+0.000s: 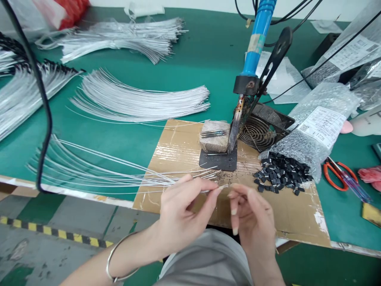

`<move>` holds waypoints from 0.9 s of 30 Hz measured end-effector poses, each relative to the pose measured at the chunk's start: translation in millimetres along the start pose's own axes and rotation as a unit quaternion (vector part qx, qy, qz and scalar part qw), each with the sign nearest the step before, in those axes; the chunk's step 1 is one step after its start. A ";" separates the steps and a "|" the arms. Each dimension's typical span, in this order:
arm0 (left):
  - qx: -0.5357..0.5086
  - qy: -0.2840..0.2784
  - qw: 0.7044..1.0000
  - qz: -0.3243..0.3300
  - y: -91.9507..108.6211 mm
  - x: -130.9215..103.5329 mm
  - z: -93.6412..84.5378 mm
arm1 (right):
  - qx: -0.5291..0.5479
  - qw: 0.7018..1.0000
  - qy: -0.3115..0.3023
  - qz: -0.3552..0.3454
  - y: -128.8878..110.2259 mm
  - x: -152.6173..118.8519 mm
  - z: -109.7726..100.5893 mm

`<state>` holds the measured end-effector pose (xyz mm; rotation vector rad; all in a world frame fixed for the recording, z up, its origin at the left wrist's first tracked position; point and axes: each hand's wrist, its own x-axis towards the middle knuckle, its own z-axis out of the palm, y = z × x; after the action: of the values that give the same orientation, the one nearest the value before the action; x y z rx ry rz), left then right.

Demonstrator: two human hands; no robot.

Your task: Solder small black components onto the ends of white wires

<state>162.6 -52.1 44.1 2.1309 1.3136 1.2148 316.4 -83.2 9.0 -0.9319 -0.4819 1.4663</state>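
Note:
Thin white wires run in from the left, and my left hand pinches one or more of them between thumb and forefinger. Their short ends stick out just past my left fingertips. Close to those ends is my right hand, its fingers curled and the thumb and forefinger drawn together. Whatever lies between these right fingertips is too small to make out. Beyond my hands, a blue-handled soldering iron is held tip-down above a dark metal plate. A pale block with metal rods on top stands beside the tip.
Cardboard covers the front of the green table. Small black connectors are heaped at right, near a bubble-wrap bag, a fan and orange-handled scissors. Wire bundles lie at left; a black cable hangs in front.

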 end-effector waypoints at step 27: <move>0.340 -0.025 0.932 0.121 -163.2 91.5 -35.1 | -0.103 0.975 0.124 -0.153 -23.6 11.8 -53.7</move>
<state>63.0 103.8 -1.0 2.8478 1.6587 0.8436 374.1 -81.1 -7.1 -1.1326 -0.5708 1.0187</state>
